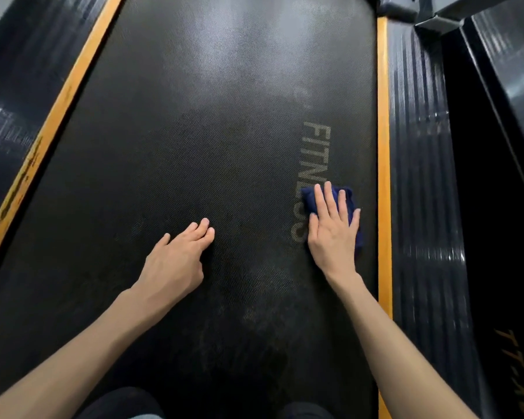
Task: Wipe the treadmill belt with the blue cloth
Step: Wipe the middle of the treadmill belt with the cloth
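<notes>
As right hand (333, 234) presses cloth (308, 200) (blue), belt (194, 131)

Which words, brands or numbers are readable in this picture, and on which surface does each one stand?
"FITNESS": pale letters on the treadmill belt, near its right edge; the blue cloth under the right hand hides part of the middle letters.
"TT-X": orange letters on the black side panel at lower right; the rest is cut off by the picture's edge.
Faint mark above "FITNESS": too faint to read.
</notes>
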{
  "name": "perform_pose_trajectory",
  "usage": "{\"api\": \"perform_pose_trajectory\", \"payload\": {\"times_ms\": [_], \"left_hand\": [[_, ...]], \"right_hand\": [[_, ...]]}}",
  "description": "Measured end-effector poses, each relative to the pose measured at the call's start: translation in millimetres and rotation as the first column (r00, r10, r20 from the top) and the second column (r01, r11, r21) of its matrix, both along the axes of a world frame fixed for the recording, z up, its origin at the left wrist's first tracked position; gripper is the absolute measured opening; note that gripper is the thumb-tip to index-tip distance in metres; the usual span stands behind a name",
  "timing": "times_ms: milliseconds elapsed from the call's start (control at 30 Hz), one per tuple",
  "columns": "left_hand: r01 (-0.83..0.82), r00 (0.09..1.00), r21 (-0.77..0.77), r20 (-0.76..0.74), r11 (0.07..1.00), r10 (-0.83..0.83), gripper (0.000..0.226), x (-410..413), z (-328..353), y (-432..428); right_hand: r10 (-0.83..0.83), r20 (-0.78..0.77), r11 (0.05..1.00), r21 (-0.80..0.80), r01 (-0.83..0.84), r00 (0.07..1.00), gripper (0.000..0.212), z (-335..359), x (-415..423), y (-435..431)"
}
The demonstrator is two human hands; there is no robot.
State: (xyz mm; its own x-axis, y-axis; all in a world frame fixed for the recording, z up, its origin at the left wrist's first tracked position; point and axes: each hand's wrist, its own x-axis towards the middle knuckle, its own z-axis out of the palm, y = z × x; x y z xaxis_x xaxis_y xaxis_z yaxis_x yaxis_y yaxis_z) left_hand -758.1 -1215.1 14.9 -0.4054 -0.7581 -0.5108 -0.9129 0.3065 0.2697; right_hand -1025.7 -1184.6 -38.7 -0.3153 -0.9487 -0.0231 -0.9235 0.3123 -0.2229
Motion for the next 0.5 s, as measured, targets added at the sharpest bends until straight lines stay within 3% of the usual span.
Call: {"api": "perform_pose_trajectory", "payload": {"times_ms": [100,233,333,400,433,500], "left_hand": [[-0.011,0.999,0.028,-0.030,1.000,0.012,0.070,2,-1,-2],[-0.007,1.000,0.021,-0.027,1.000,0.008,0.069,2,-2,-4],[-0.002,1.000,0.004,-0.020,1.000,0.003,0.069,2,-2,-3],[0.019,1.000,-0.020,-0.004,1.000,-0.019,0.069,1,-1,-2],[0.027,1.000,-0.031,0.002,0.999,-0.027,0.070,1,-1,-1],[0.030,1.000,-0.043,0.005,0.999,-0.030,0.070,2,-1,1]], "right_hand": [[-0.008,0.074,0.999,-0.036,0.011,0.997,0.057,3,18,5],[0.301,0.172,0.952,-0.007,-0.304,0.938,0.058,9,46,52],[0.642,0.075,0.764,0.018,-0.645,0.763,0.058,3,66,97],[0.763,-0.010,0.646,0.016,-0.763,0.646,0.057,0,52,90],[0.770,-0.056,0.637,0.009,-0.771,0.635,0.055,-3,42,77],[0.675,-0.105,0.734,-0.007,-0.680,0.730,0.052,-6,20,43]]}}
